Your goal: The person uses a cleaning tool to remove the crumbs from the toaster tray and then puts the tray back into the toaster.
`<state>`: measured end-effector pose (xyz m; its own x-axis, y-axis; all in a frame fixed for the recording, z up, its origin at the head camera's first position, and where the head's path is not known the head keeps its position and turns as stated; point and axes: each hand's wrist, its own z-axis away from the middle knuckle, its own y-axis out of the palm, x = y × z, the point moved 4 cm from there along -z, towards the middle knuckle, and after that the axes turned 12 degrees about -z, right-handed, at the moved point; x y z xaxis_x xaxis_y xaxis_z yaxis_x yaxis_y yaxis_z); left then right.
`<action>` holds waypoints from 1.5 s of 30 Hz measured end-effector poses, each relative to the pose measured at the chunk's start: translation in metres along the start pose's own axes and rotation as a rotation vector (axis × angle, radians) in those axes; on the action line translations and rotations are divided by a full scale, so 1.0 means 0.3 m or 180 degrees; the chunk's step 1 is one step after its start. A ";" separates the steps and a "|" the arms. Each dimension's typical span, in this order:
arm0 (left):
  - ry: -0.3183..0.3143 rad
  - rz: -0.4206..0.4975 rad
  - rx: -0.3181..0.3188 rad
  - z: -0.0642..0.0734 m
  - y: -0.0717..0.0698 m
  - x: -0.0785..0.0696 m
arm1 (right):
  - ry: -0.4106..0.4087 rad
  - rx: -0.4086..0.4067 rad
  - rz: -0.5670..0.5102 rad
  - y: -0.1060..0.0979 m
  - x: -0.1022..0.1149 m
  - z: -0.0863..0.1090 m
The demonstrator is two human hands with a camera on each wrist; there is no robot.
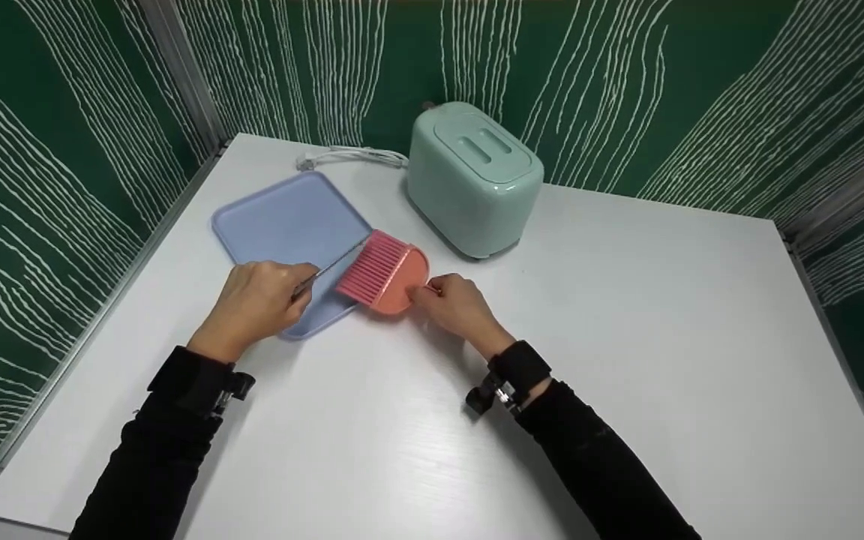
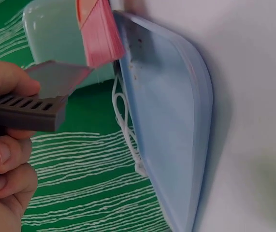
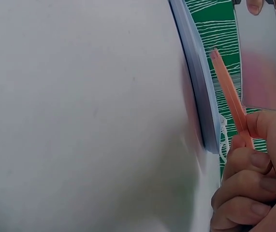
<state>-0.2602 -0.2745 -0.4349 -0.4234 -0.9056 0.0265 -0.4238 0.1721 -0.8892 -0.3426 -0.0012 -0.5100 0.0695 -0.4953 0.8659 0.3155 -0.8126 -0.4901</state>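
Observation:
My left hand (image 1: 256,300) grips the slotted dark handle of a flat metal crumb tray (image 3: 259,53), held tilted above the blue tray (image 1: 282,214). In my right hand (image 1: 463,306) is an orange brush (image 1: 406,283), pinched at its edge between thumb and fingers. Its pink bristles (image 2: 101,36) point left and lie against or very near the crumb tray's far end; exact contact is unclear. Small brown crumbs (image 2: 135,67) lie on the blue tray, below the brush, in the left wrist view.
A mint-green toaster (image 1: 473,180) stands behind the brush, its top slots facing up. Its white cord (image 1: 357,155) lies behind the blue tray. Green walls with white lines surround the white table (image 1: 627,360).

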 end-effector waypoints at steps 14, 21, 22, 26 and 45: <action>-0.0087 0.0034 0.0013 -0.001 -0.001 0.004 | -0.0042 0.0079 -0.0062 0.023 0.030 0.015; -0.0202 0.0396 -0.0051 0.009 -0.015 0.015 | -0.0028 -0.0002 0.0016 0.012 0.018 0.008; -0.0202 0.0402 -0.0071 0.010 -0.016 0.016 | -0.0041 -0.0003 0.0028 0.011 0.018 0.008; -0.0215 0.0373 -0.0114 0.013 -0.013 0.021 | -0.0099 0.0022 0.0033 0.013 0.021 0.009; -0.0316 0.0068 0.0015 0.014 0.007 0.025 | 0.0032 0.0102 -0.0040 0.029 0.025 0.021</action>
<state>-0.2608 -0.2825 -0.4386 -0.3508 -0.9357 -0.0376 -0.4118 0.1902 -0.8912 -0.3334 -0.0103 -0.5071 0.0559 -0.4883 0.8709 0.3464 -0.8086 -0.4756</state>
